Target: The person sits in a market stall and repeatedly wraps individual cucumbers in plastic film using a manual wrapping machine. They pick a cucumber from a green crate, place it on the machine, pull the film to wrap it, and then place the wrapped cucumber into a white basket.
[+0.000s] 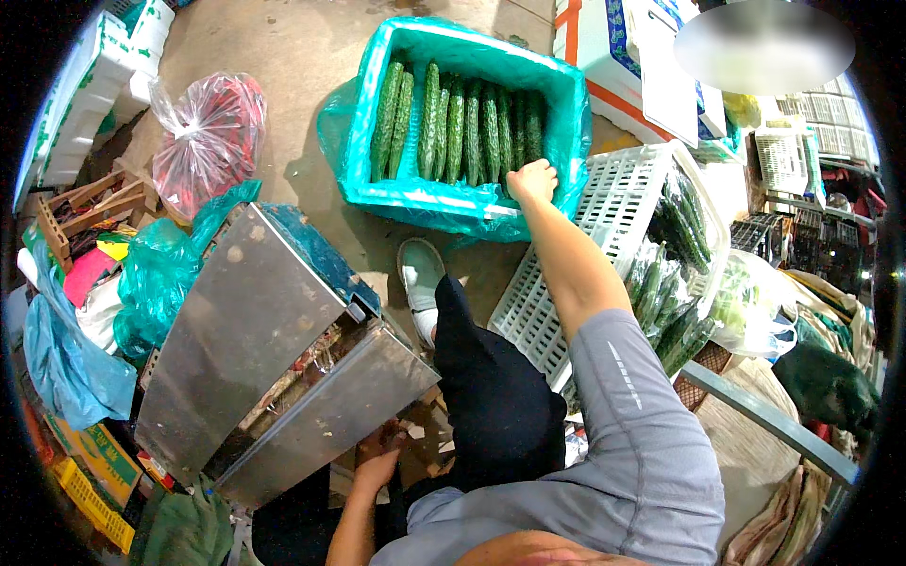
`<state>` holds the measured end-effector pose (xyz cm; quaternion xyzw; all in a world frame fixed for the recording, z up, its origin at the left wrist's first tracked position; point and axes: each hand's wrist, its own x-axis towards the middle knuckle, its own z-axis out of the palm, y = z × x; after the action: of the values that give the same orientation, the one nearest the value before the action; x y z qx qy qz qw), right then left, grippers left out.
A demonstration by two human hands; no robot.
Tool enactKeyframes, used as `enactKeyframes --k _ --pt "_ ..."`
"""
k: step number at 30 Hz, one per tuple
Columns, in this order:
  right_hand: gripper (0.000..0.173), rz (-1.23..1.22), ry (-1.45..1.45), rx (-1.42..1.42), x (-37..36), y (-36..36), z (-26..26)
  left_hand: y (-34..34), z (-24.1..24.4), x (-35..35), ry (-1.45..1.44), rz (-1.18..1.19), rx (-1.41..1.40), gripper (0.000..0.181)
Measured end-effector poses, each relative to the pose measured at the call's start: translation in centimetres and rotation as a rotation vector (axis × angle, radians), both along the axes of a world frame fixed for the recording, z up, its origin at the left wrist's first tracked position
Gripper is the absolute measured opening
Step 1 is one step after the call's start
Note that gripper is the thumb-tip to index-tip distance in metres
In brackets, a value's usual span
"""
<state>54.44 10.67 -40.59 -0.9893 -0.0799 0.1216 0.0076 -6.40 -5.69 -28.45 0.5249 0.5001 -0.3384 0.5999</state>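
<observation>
On the floor ahead, a box lined with a teal plastic bag (467, 37) holds cucumbers (472, 131) laid side by side in a row. A gap separates the two leftmost from the others. My right hand (532, 181) is inside the box's near right corner, fingers curled by the lower ends of the rightmost cucumbers. Whether it grips one is hidden. Low beside my legs, my left hand (380, 453) is in shadow at the edge of a metal cabinet (325, 417). Its fingers are too dark to read.
A tilted white plastic crate (612, 185) with bagged cucumbers (655, 283) stands right of my leg. Left lie a tied clear bag of red contents (209, 145) and a teal bag (159, 276). Foam boxes (601, 99) stand at the back right. A metal rail (771, 422) crosses the right.
</observation>
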Motion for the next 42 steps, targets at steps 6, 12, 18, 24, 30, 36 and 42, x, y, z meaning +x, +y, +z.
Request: enactKeyframes --k 6,12,18,24,30,36,42 --pt "0.033 0.193 -0.162 -0.167 1.4 -0.3 -1.5 0.8 1.9 3.4 -0.125 0.397 0.134 0.049" --pt "0.030 0.213 -0.075 -0.116 2.2 0.2 -1.0 -1.2 -1.0 1.0 -0.080 0.270 0.187 0.055" --pt "0.044 0.228 0.150 -0.058 5.3 -0.7 -0.2 0.0 -0.5 1.7 -0.115 0.252 0.163 0.052" --pt "0.049 0.219 0.166 -0.036 3.7 -2.4 -0.9 -0.2 -0.6 1.8 -0.032 0.283 0.137 0.053" --pt "0.040 0.397 0.116 -0.138 1.4 -2.7 1.4 0.5 -0.2 2.7 -0.067 0.301 0.167 0.051" --pt "0.031 0.425 0.048 -0.017 1.1 -2.9 0.3 0.5 -0.9 1.9 -0.076 0.340 0.064 0.048" --pt "0.050 0.236 0.202 -0.059 2.7 -3.1 -2.5 2.1 0.1 4.6 -0.019 0.305 0.057 0.050"
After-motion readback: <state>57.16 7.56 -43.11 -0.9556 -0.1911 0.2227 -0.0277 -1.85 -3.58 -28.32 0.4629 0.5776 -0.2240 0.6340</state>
